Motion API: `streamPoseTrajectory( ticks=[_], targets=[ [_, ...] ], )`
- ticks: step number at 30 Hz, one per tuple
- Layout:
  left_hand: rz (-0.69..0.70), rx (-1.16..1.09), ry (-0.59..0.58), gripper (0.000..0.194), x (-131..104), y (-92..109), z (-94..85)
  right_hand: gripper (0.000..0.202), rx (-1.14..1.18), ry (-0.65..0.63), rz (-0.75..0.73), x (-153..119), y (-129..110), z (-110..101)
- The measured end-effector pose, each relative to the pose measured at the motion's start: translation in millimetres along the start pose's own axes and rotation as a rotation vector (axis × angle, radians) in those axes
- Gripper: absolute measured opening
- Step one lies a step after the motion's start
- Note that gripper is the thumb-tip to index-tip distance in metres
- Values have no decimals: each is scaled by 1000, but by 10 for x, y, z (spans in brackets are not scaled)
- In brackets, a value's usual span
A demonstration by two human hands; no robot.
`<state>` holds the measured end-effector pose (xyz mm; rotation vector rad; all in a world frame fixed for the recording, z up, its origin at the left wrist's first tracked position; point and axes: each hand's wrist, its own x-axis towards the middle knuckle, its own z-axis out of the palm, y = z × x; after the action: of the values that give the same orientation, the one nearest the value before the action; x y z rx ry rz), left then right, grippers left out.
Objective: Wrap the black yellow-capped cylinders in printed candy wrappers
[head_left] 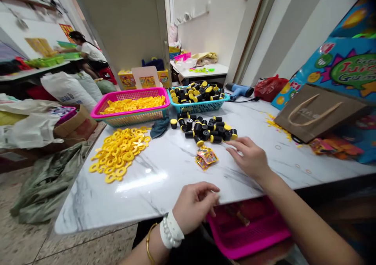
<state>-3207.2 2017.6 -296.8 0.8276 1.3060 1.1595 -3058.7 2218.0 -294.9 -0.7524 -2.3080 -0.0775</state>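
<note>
My left hand [195, 205], with a white band and a gold bangle at the wrist, is at the table's front edge with its fingers curled; whether it holds anything is hidden. My right hand [248, 155] hovers at the right of the black cylinders, its fingers apart and nothing visible between them. Small printed packets [207, 157] lie between the hands. Behind them is a loose pile of black cylinders with yellow caps [205, 128]. Yellow ring-shaped pieces [119, 151] are heaped on the left of the marbled table [164, 179].
A pink basket [132, 94] of yellow pieces and a blue basket [199, 107] of cylinders stand behind. A blue tool [239, 91], brown paper bag [311, 112] and red bag [270, 88] are right. A pink basket [249, 245] sits below the front edge. Another person [91, 53] sits far left.
</note>
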Motion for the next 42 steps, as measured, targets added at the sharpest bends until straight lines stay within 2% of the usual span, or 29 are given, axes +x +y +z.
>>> streamPoseTrajectory(
  ticks=[2,4,7,9,12,14,15,18,20,22,26,29,32,35,39,42],
  targets=[
    [6,-82,41,49,53,-19,-101,24,-175,-153,-36,326,54,293],
    [25,-150,59,51,42,-62,-150,23,-289,-241,-66,470,74,472],
    [43,-96,79,45,-27,-84,-166,20,-252,-216,-30,405,73,477],
    [100,117,166,34,-35,-37,-175,23,-71,-143,101,251,86,371],
    [321,618,368,21,95,124,-192,43,375,-54,344,-45,123,207],
    [412,912,448,24,274,260,-175,58,550,-67,383,-241,135,138],
    [416,1030,461,29,380,325,-153,59,562,-106,355,-327,132,116],
    [353,1324,383,35,689,457,-48,42,420,-185,265,-515,82,88],
    [337,1462,281,25,831,477,25,35,325,-144,257,-573,30,86],
    [341,1547,213,28,891,461,72,36,264,-97,249,-586,-16,84],
    [314,1612,150,34,829,427,62,42,260,-91,179,-557,-53,49],
    [315,1600,150,37,765,414,11,42,243,-40,136,-559,-54,25],
    [377,1546,177,31,758,380,-11,38,67,24,33,-598,-78,20],
    [396,1515,167,31,773,350,10,42,-123,16,-29,-653,-116,21],
    [400,1497,167,31,776,334,26,45,-111,9,-20,-720,-104,69],
    [411,1447,242,26,782,312,-24,55,-33,18,27,-740,-62,134]
  ],
)
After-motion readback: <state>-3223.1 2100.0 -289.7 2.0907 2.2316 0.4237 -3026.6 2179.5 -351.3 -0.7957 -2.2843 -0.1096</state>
